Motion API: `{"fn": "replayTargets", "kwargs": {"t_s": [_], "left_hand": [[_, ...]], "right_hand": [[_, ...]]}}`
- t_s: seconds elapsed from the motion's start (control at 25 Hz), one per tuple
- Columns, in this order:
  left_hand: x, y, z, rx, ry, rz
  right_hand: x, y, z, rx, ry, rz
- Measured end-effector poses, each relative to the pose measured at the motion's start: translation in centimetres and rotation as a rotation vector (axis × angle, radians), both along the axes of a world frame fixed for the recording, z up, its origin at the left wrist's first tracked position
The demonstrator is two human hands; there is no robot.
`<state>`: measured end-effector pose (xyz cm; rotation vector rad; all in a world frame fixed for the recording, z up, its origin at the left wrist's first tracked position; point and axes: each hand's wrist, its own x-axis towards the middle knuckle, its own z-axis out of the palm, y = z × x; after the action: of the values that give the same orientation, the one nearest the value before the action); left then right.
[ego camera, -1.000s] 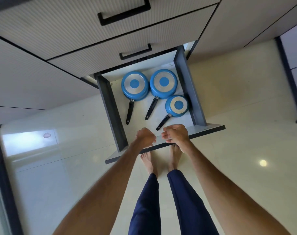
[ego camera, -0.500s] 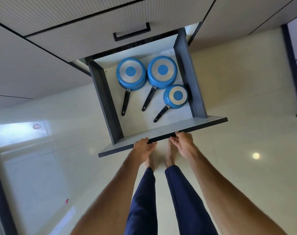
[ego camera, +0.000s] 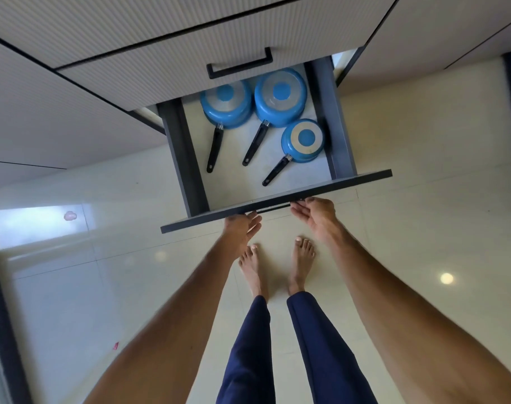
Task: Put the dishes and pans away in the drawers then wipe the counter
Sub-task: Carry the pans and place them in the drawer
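Head view is showing left hand [ego camera: 242,228] and right hand [ego camera: 315,214], fingers released and flat, pressing the drawer [ego camera: 365,179] of blue pans [ego camera: 280,97], likely needing an even push shut.

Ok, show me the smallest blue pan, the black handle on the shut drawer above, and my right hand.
smallest blue pan [ego camera: 303,139]: head view, centre of its upturned base.
black handle [ego camera: 240,69]: head view, middle of its bar.
right hand [ego camera: 317,215]: head view, middle of the hand.

Blue pans [ego camera: 226,104]: three. Open drawer [ego camera: 277,200]: one. Hands: two, left hand [ego camera: 241,228], right hand [ego camera: 315,212]. Bare feet [ego camera: 252,265]: two.
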<state>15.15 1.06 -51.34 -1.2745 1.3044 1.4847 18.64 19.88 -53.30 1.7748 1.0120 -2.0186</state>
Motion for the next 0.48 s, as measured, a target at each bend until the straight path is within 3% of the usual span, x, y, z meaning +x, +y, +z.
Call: {"fn": "replayTargets", "kwargs": {"t_s": [0.04, 0.12, 0.2, 0.36, 0.48], "left_hand": [[-0.7, 0.3, -0.2, -0.01, 0.035, -0.055], [-1.6, 0.8, -1.2, -0.207, 0.186, -0.465], [-2.1, 1.4, -2.9, -0.424, 0.422, -0.966], [-3.8, 2.5, -7.8, -0.526, 0.898, -1.428], [-4.9, 1.4, -11.9, -0.579, 0.924, -1.81]], "right_hand": [[-0.6, 0.2, -0.2, 0.008, 0.03, 0.03], [-1.5, 0.2, -0.9, 0.111, 0.091, 0.209], [-2.0, 0.0, -2.2, 0.384, 0.163, 0.624], [-4.0, -1.4, -6.8, 0.841, 0.38, 1.414], [-5.8, -2.4, -11.5, 1.016, 0.356, 1.833]]}}
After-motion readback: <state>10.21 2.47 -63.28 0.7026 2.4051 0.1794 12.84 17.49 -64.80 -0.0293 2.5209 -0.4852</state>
